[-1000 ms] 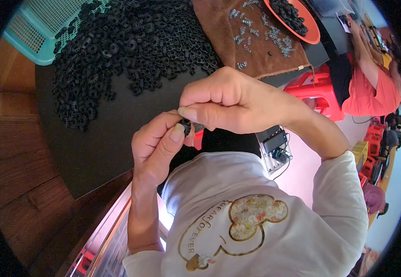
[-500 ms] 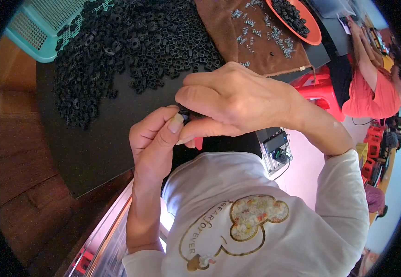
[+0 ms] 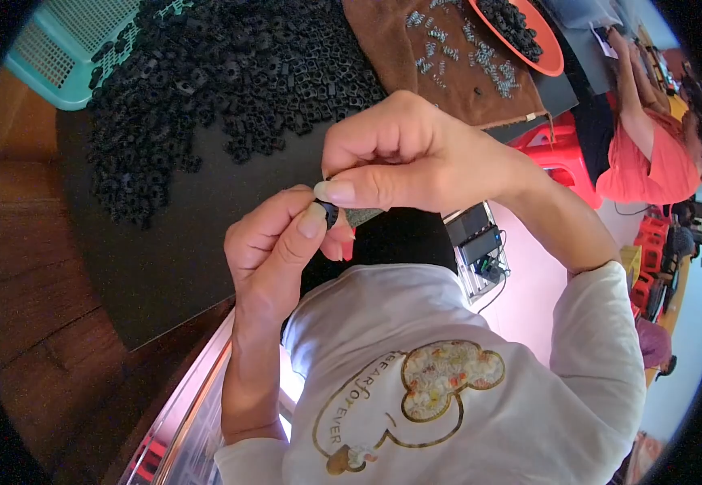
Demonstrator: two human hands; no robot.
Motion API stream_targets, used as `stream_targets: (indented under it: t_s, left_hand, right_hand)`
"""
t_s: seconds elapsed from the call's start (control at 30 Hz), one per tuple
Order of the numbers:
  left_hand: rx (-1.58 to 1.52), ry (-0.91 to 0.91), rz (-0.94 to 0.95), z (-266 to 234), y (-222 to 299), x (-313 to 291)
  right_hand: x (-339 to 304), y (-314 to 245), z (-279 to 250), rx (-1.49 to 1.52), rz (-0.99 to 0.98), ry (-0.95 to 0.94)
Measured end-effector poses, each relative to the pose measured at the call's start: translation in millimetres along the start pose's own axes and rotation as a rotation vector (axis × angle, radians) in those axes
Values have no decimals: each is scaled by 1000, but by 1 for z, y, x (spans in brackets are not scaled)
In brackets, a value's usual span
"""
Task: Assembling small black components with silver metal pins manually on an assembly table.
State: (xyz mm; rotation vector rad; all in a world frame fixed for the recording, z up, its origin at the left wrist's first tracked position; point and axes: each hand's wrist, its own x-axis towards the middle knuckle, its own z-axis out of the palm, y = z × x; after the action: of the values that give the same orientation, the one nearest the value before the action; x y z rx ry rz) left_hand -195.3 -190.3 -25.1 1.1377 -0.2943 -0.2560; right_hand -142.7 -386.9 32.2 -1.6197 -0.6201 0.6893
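At far left, a pale green mesh basket [image 3: 71, 98] stands against the left side of a large heap of small black pieces [image 3: 238, 81], some of which spill into it. The heap spreads over a dark tabletop [image 3: 165, 275], bare below the heap. Also below the heap, toward its right side, is the left hand [image 3: 266, 242], its thumb and forefinger pinching a small black part [image 3: 330, 215]. Just right of that, below the heap's right corner, the right hand [image 3: 387, 166] meets the left at the part's upper end. Its thumb is stretched out, its other fingers curled inward; whether they grip anything cannot be told. Touching the heap's right edge is a brown cloth [image 3: 456, 101] scattered with small silvery springs [image 3: 503, 79]. Farther right of the heap, an orange dish [image 3: 552, 61] holds more black pieces. Below the dish and well right of the heap is a red stool [image 3: 559, 149]; at far right from the heap, a person in a coral top [image 3: 650, 174].
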Motion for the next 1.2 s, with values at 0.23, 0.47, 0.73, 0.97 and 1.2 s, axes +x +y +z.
stream_targets:
  t_s: [0.23, 0.47, 0.73, 0.97, 1.2]
  left_hand:
    - [-11, 13, -19, 1, 2, 0]
    - [-7, 6, -37, -2, 2, -1]
    - [19, 30, -20, 0, 2, -2]
    - [56, 26, -38, 1, 4, -4]
    - [52, 43, -84, 3, 6, -3]
  right_hand:
    - [3, 4, 0, 26, -8, 59]
    - [4, 3, 4, -1, -89, 58]
    - [2, 3, 10, 58, -80, 54]
    - [-1, 11, 8, -296, -224, 83]
    - [2, 22, 11, -478, -533, 232]
